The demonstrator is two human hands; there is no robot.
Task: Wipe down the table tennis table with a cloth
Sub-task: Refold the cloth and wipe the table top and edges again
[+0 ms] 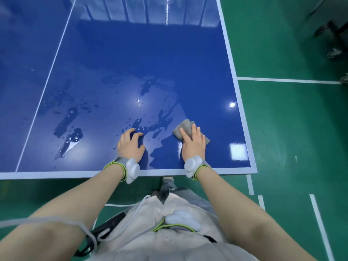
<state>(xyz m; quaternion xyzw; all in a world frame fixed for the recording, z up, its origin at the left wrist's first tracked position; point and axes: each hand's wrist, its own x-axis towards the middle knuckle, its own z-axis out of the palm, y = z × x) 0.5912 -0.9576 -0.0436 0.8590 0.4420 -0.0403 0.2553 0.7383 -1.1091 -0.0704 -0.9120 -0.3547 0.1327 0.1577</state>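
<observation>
While right hand (193, 143) presses cloth (185, 129), fingers flat | left hand (130, 145) fingers curled on table (131, 63)

The glossy blue table tennis worktop (131, 59) has pale grey-white edging along its near and right sides, and a thin white line runs lengthwise down its left part. Streaks, puddles and scattered drops of water (75, 136) lie across the near half, thickest left of centre and in the middle. A crumpled grey cloth (183, 126) lies flat on the surface near the right-hand corner, with a dry patch just beside it towards the near edge. Both hands rest on the worktop: the left (130, 145) on the wet surface, the right (193, 144) on the cloth.
</observation>
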